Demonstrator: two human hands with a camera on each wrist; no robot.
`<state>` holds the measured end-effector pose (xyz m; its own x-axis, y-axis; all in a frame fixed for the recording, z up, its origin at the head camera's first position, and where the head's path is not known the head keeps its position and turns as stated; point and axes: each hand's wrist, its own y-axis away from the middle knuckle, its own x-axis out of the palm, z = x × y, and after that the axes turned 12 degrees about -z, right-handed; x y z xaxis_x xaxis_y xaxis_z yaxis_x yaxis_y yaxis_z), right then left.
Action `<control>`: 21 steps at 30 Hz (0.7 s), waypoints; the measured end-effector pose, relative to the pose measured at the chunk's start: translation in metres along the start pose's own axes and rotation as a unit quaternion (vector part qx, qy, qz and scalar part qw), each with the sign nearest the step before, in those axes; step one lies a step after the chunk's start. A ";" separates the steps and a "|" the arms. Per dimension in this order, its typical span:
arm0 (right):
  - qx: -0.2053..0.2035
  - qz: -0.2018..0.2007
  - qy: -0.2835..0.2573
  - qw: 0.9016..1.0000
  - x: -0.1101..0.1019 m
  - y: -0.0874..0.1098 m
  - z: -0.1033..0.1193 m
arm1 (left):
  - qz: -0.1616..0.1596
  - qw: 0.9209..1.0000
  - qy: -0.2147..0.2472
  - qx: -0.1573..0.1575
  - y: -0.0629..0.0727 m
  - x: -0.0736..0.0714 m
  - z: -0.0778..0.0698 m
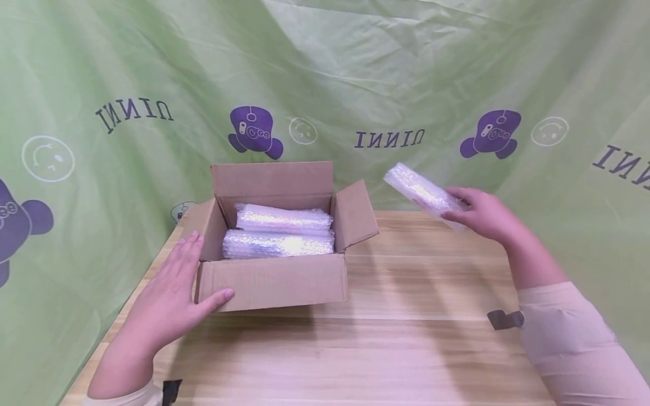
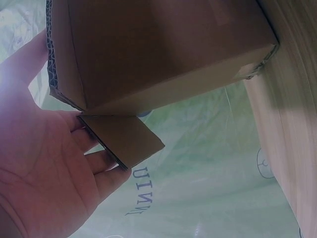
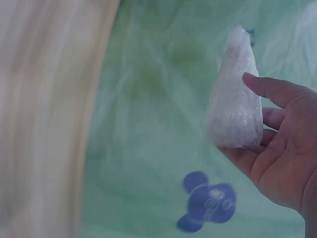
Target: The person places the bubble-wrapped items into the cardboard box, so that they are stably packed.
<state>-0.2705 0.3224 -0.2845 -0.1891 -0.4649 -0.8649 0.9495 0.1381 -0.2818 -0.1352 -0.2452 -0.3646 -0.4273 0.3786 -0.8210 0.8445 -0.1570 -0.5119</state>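
Observation:
An uncovered cardboard box (image 1: 271, 285) stands on the table with its flaps folded outward. Inside lie two bubble-wrapped bundles (image 1: 279, 243), side by side and shiny. My left hand (image 1: 170, 299) rests at the box's left side, fingers straight along the left flap (image 2: 121, 139) and thumb over the front flap. To the right of the box, my right hand (image 1: 479, 214) grips another bubble-wrapped bundle (image 1: 418, 189) by its near end, raised above the table and tilted. In the right wrist view, the thumb lies on one side of this bundle (image 3: 237, 99) and the fingers on the other.
The wooden table (image 1: 325, 361) extends in front of the box and to its right. Behind it hangs a green cloth (image 1: 396, 73) printed with purple figures and letters. The box's right flap (image 1: 358, 214) sticks out toward the right hand.

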 end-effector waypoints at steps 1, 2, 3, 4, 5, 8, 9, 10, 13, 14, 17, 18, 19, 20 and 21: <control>-0.005 0.000 0.000 1.000 -0.002 -0.002 0.006 | 0.001 1.000 0.000 0.000 0.000 0.000 0.000; -0.010 0.000 -0.001 1.000 -0.005 -0.003 0.012 | 0.001 1.000 0.000 0.000 0.000 0.000 0.000; -0.016 0.000 0.000 1.000 -0.007 -0.004 0.018 | 0.001 1.000 0.000 0.000 0.000 0.001 0.000; -0.023 -0.001 -0.001 1.000 -0.008 -0.006 0.024 | 0.001 1.000 0.000 0.000 -0.001 0.001 0.000; -0.030 -0.001 -0.003 1.000 -0.010 -0.007 0.030 | 0.001 1.000 0.000 0.000 -0.001 0.001 0.000; -0.055 0.000 -0.007 0.998 -0.013 -0.011 0.049 | 0.000 1.000 0.000 0.000 -0.001 0.001 0.001; -0.063 -0.001 -0.008 0.998 -0.013 -0.012 0.055 | 0.000 1.000 0.001 0.000 -0.001 0.001 0.001; -0.072 0.000 -0.009 0.997 -0.013 -0.014 0.061 | -0.001 1.000 0.001 0.000 -0.001 0.002 0.001; -0.097 0.002 -0.011 0.995 -0.011 -0.019 0.079 | -0.005 1.000 0.003 0.002 -0.001 0.002 0.002; -0.105 0.004 -0.011 0.994 -0.010 -0.022 0.085 | -0.006 1.000 0.003 0.002 0.000 0.002 0.002; -0.128 0.012 -0.009 0.992 -0.005 -0.029 0.102 | -0.007 1.000 0.001 0.002 0.000 0.003 0.003; -0.134 0.015 -0.008 0.991 -0.003 -0.031 0.108 | -0.007 1.000 0.001 0.001 0.000 0.003 0.003; -0.141 0.019 -0.010 0.990 0.000 -0.033 0.113 | -0.006 1.000 0.000 0.001 0.000 0.003 0.003; -0.147 0.025 -0.013 0.989 0.002 -0.036 0.119 | -0.005 1.000 -0.001 0.000 0.000 0.003 0.003; -0.152 0.030 -0.015 0.988 0.005 -0.038 0.125 | -0.005 1.000 -0.002 -0.001 0.000 0.003 0.003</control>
<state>-0.2760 0.2054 -0.2267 -0.1226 -0.4731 -0.8724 0.8389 0.4204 -0.3458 -0.1370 -0.2469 -0.3679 -0.4366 0.3764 -0.8171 0.8411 -0.1515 -0.5192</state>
